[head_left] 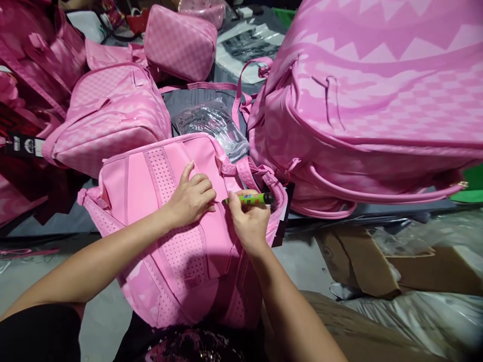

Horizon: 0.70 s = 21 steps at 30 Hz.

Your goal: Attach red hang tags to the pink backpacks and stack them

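Writing posture shows in the right hand point(251, 218), which grips a green marker point(247, 199) with a black end between thumb and fingers. The marker lies nearly level, its tip toward the left hand and close to the pack point(222, 241); whether the tip touches the cloth cannot be told. The left hand point(192, 198) rests on the pack's back panel, thumb lifted away and fingers loosely curled just beside the tip; whether they pinch any cloth cannot be told.

The pink pack leans against the person's lap, back panel up, its base toward a dark top with a pink pattern point(184, 347). Dotted mesh point(186, 251) runs down the panel, partly under the left hand and forearm. One strap point(277, 193) loops out beside the right hand, with a black tag point(279, 229) partly hidden behind it.

To the right, cardboard point(352, 259) and crumpled clear plastic point(418, 234) lie below the edge of a grey table point(33, 226). On the table, a big bag point(362, 105) with pale zigzag shapes fills the right side. A clear packet point(211, 125) lies between it and a smaller pink bag point(113, 113) on the left, near a hanging label point(26, 146). Farther back are a checked pink case point(181, 42) and, right of it, flat plastic sleeves point(247, 48).
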Available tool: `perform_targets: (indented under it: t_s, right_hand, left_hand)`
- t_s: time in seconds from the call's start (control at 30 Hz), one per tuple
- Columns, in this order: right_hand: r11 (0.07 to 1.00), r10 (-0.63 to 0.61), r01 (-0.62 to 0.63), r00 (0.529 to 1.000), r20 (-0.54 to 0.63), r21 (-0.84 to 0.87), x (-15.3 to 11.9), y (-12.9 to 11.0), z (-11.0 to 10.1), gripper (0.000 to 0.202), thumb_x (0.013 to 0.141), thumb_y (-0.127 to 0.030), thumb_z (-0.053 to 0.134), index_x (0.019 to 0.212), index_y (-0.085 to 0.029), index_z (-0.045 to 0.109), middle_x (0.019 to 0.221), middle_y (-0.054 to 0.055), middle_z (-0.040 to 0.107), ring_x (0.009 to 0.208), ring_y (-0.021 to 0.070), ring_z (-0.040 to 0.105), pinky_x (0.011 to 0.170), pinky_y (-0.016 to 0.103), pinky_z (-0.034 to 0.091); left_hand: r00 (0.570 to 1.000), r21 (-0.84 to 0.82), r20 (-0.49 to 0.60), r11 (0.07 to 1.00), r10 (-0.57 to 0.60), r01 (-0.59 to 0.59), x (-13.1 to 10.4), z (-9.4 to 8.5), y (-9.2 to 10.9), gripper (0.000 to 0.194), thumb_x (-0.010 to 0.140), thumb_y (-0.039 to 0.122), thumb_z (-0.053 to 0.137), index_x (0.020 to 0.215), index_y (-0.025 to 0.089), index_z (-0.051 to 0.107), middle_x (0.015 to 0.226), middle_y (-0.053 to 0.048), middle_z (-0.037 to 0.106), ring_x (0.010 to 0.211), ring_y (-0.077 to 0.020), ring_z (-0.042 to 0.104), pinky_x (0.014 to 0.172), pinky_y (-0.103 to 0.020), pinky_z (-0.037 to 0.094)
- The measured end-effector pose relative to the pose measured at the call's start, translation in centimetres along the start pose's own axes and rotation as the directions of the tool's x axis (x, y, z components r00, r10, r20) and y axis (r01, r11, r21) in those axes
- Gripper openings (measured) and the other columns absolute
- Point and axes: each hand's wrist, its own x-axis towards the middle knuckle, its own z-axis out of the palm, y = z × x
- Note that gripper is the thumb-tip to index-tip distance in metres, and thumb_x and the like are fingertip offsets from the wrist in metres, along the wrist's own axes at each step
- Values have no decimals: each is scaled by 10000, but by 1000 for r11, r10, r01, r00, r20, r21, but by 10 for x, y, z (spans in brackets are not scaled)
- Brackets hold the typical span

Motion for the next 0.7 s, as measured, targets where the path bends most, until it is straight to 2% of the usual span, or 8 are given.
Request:
perform_targets:
  t_s: [0.13, 0.3, 0.57, 0.7]
  right_hand:
    - [994, -69, 75, 994, 80, -78, 9, -2, -3, 225, 909, -361, 572, 774, -182, 599, 682, 21, 650, 569, 145, 589, 600, 283, 467]
    - [988, -88, 108, 981, 173, -111, 21, -7, -7, 247, 899, -365, 558, 727, -190, 585, 660, 25, 643, 548, 143, 565, 580, 276, 428]
    - [987, -25, 83, 923, 383, -135, 41, -10, -12, 376, 883, -373, 525, 570, -210, 395, 495, -36, 395, 471, 98, 364, 531, 274, 289]
    - [993, -51, 88, 918, 394, -76, 43, -10, -11, 329, 873, -371, 515, 603, -209, 420, 533, -27, 430, 502, 106, 382, 544, 272, 293]
  left_hand:
    - [999, -4, -39, 1000, 13, -14, -1, 3, -1, 269, 939, 416, 534, 808, 185, 575, 813, -20, 614, 939, -221, 539, 1127, -621, 234]
    - [997, 26, -69, 999, 31, -29, -2, 6, -2, 288, 950, 423, 514, 801, 183, 570, 803, -20, 608, 932, -216, 538, 1125, -619, 241]
    - [998, 16, -66, 1000, 23, -22, -3, 9, -3, 297, 965, 425, 483, 801, 190, 564, 809, -17, 609, 938, -209, 537, 1151, -613, 229]
    - [998, 15, -56, 1000, 23, -22, -3, 9, -3, 307, 973, 428, 459, 805, 191, 560, 809, -19, 603, 941, -210, 534, 1154, -616, 226]
